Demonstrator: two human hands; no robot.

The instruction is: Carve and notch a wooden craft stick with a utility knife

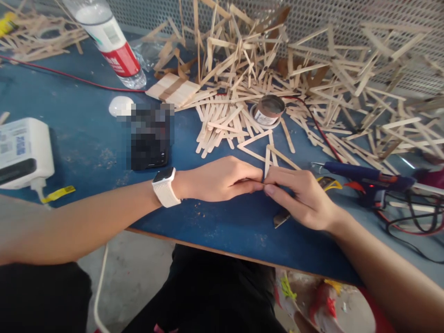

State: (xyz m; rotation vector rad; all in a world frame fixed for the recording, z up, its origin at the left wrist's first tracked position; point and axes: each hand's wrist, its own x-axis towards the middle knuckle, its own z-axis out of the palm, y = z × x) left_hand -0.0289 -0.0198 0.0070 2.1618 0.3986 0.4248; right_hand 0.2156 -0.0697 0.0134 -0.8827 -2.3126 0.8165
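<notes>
Both of my hands meet near the front of the blue table (86, 138). My left hand (222, 179), with a white watch on its wrist, has its fingers closed in a pinch on thin wooden sticks (268, 159) that stand up between the two hands. My right hand (301, 196) is closed on the same sticks from the right, fingertips touching those of the left. A triangle of glued sticks (255, 141) lies flat just behind the hands. What lies under the right palm is partly hidden.
A blue glue gun (364, 175) with cables lies right of my hands. Behind are a heap of wooden sticks (249, 69), a tape roll (268, 110), a plastic bottle (111, 37), a blurred dark phone (151, 136) and a white device (22, 152) at left.
</notes>
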